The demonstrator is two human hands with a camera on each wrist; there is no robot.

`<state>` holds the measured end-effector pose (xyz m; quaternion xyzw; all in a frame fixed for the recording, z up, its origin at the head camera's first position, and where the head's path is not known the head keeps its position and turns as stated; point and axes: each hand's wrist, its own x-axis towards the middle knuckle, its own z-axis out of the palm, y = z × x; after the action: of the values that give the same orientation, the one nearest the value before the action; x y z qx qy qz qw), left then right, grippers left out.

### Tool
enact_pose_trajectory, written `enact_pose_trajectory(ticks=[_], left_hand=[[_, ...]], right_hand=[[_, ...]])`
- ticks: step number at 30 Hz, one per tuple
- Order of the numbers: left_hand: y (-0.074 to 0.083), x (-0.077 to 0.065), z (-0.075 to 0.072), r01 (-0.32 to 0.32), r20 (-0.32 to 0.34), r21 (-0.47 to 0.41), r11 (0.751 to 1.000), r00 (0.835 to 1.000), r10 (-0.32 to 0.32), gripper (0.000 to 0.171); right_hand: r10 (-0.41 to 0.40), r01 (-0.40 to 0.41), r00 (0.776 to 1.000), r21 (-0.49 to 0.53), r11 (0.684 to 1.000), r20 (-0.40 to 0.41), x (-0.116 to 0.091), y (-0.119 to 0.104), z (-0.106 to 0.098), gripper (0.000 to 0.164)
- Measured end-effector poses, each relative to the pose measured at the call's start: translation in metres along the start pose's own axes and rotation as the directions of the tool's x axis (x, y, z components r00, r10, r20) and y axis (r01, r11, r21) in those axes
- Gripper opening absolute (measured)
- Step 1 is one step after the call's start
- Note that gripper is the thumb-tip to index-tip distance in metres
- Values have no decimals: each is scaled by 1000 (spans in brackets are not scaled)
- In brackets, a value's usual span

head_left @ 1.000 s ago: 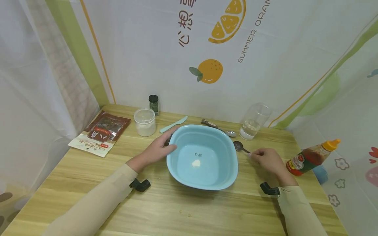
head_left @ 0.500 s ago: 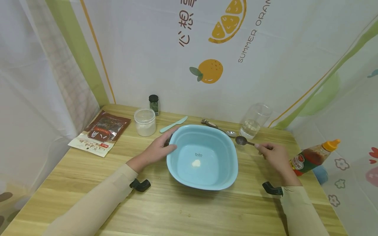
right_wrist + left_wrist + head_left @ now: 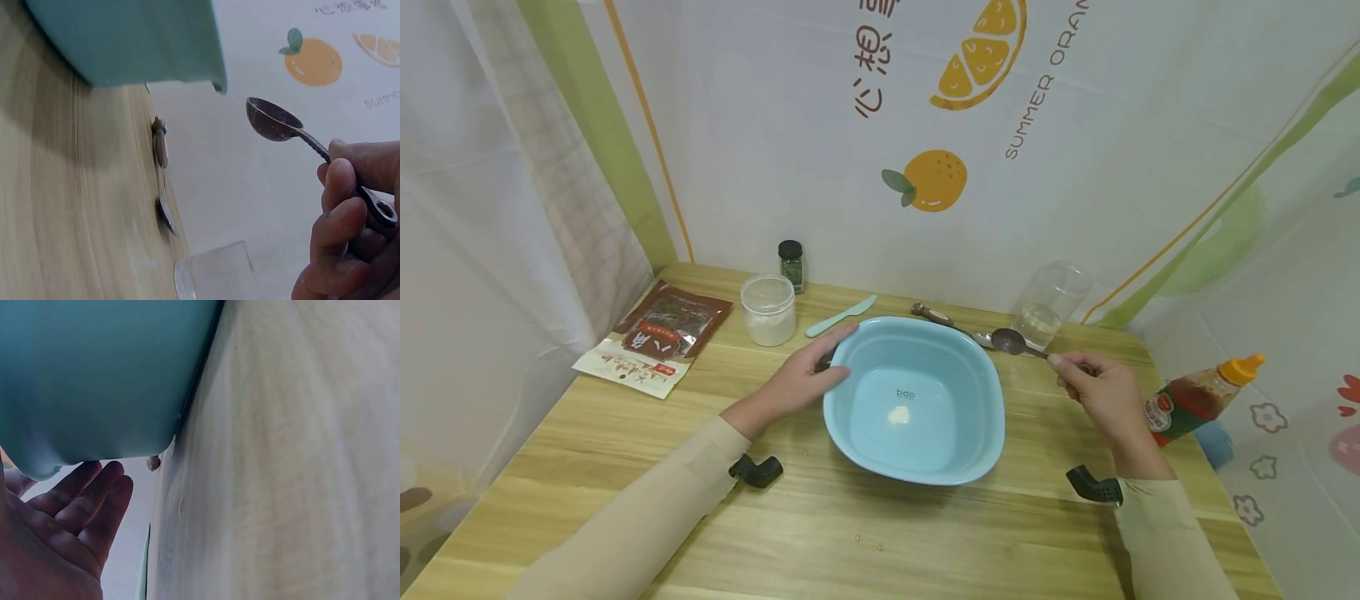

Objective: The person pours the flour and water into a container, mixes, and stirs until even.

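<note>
A light blue plastic basin (image 3: 917, 454) stands mid-table with a small patch of white powder (image 3: 898, 414) on its floor. My left hand (image 3: 805, 373) grips its left rim, thumb over the edge and fingers along the outer wall, as the left wrist view also shows. Between thumb and fingers, my right hand (image 3: 1097, 387) pinches the handle of a dark brown measuring spoon (image 3: 273, 119). The bowl of that spoon is raised above the table, right of the basin, and overlaps the drinking glass (image 3: 1051, 300) in the head view.
Along the back are a jar of white powder (image 3: 769, 312), a black-lidded spice jar (image 3: 791, 267), a mint-green knife (image 3: 841, 317) and a metal spoon (image 3: 934, 315). A brown food packet (image 3: 662, 333) lies left. A red sauce bottle (image 3: 1198, 400) is at the right edge.
My right hand has lifted the measuring spoon off the table and swung its bowl up and away, toward the glass. The left hand and the basin stay put.
</note>
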<state>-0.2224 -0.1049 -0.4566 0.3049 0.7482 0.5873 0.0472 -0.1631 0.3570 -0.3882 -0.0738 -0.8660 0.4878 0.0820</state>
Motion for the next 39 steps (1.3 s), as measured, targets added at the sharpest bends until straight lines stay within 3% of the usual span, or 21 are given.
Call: enact_pose_trajectory(ticks=[9,15,21,28,39], left_hand=[[-2,0,-2,-18,26,21,1000,1000,17,71],[-3,0,-2,-19,52,41,999,999,17,74],[-4,0,-3,-10,64,28,1000,998,9,76],[-3,0,-3,-13,63,17,1000,998,12,76],[-4,0,-3,-16,64,32,999,998,14,75]], right_hand=[[-105,104,994,49,993,18,-9,-12,14,32],[-129,134,989,-68,989,75,-17,-23,27,32],[-254,276,958,-188,943,134,-26,-39,45,21],[-287,340,930,-244,908,231,-25,-52,64,16],[-339,476,863,-376,795,376,-14,-65,79,9]])
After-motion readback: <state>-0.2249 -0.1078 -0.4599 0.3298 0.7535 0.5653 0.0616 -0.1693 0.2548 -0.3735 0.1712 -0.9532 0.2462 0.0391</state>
